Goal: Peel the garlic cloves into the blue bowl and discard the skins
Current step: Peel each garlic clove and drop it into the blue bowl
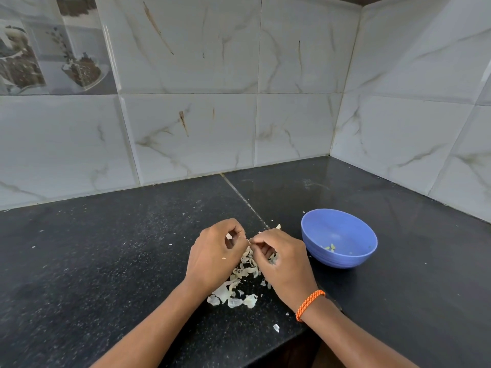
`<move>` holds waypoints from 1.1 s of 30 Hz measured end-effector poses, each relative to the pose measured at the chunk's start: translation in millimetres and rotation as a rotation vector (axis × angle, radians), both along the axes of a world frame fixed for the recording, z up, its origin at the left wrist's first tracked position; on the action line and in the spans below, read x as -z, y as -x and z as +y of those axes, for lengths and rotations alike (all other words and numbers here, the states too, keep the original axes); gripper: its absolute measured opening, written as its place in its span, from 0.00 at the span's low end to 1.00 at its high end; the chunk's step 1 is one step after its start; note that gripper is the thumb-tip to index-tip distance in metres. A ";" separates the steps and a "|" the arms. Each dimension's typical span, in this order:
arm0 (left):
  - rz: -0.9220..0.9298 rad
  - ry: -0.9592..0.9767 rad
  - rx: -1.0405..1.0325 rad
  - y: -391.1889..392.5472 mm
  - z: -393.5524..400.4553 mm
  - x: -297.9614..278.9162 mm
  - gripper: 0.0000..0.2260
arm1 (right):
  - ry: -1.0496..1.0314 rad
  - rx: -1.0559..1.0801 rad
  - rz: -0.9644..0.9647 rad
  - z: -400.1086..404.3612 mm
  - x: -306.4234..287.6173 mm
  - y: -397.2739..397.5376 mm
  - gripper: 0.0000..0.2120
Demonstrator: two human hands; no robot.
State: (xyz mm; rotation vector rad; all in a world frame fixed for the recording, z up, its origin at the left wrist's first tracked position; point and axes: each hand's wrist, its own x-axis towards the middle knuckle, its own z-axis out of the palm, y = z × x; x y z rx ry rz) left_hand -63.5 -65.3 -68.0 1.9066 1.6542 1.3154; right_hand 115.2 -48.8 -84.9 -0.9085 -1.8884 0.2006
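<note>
Flanking skins [240,284] (blue bowl [339,239] rightward)

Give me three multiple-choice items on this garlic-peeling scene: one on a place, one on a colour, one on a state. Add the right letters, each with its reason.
1. Where does the bowl stand relative to the hands?
A. To their right
B. To their left
C. Between them

2. What colour is the wristband on the right hand?
A. Green
B. Orange
C. White

3. What is the state of the garlic skins?
A. Heaped in the bowl
B. Loose on the counter under the hands
C. Stuck to the wall tiles

Answers:
1 A: the bowl sits right of both hands.
2 B: the braided band is orange.
3 B: flakes lie scattered beneath the left hand and the right hand.
</note>
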 end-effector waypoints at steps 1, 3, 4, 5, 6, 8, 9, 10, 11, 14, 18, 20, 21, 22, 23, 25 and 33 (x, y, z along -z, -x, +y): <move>0.026 -0.014 -0.012 2.2 -0.1 -1.5 0.06 | 0.018 -0.002 0.010 0.1 -0.5 -0.4 0.05; 0.041 -0.033 -0.042 8.3 1.7 -3.4 0.06 | 0.061 -0.008 0.010 0.3 -0.5 -1.3 0.05; 0.043 -0.032 -0.060 12.5 3.4 -3.3 0.08 | 0.085 -0.013 -0.006 0.9 -0.5 -1.3 0.05; 0.052 -0.027 -0.080 16.9 5.0 -3.3 0.09 | 0.112 -0.017 -0.033 1.9 -0.7 -0.9 0.04; 0.073 -0.023 -0.100 21.4 7.5 -2.6 0.11 | 0.140 -0.022 -0.069 3.4 -1.8 -0.6 0.04; 0.156 -0.030 -0.150 29.7 12.7 0.3 0.10 | 0.178 -0.025 -0.159 8.5 -6.0 1.4 0.05; 0.198 -0.036 -0.180 32.6 14.5 1.3 0.08 | 0.183 -0.028 -0.208 11.9 -8.7 3.5 0.05; 0.222 -0.039 -0.208 34.6 15.3 1.8 0.07 | 0.186 -0.029 -0.256 15.7 -10.8 6.2 0.05; 0.230 -0.038 -0.232 36.0 15.5 1.8 0.07 | 0.190 -0.029 -0.298 19.2 -13.7 9.7 0.05; 0.204 -0.059 -0.287 37.3 14.5 0.4 0.11 | 0.153 -0.025 -0.391 28.4 -21.4 23.4 0.05; 0.165 -0.071 -0.311 35.4 14.8 2.3 0.17 | 0.122 -0.062 -0.597 34.4 -22.9 42.1 0.06; 0.154 -0.082 -0.284 36.0 16.0 5.8 0.12 | 0.097 -0.044 -0.685 36.2 -28.9 47.6 0.06; 0.156 -0.092 -0.277 36.4 16.4 7.2 0.10 | 0.086 -0.023 -0.695 39.1 -34.7 48.9 0.07; 0.164 -0.102 -0.274 36.2 17.2 7.8 0.11 | 0.066 -0.004 -0.681 41.9 -41.3 49.2 0.07; 0.173 -0.108 -0.265 36.3 18.2 8.6 0.14 | 0.044 0.015 -0.657 44.4 -46.2 48.4 0.08; 0.180 -0.100 -0.244 35.6 18.4 9.0 0.16 | 0.028 0.034 -0.632 44.0 -46.1 48.6 0.08; 0.104 -0.091 -0.265 35.3 16.7 4.3 0.10 | 0.036 0.059 -0.591 47.7 -40.1 46.4 0.07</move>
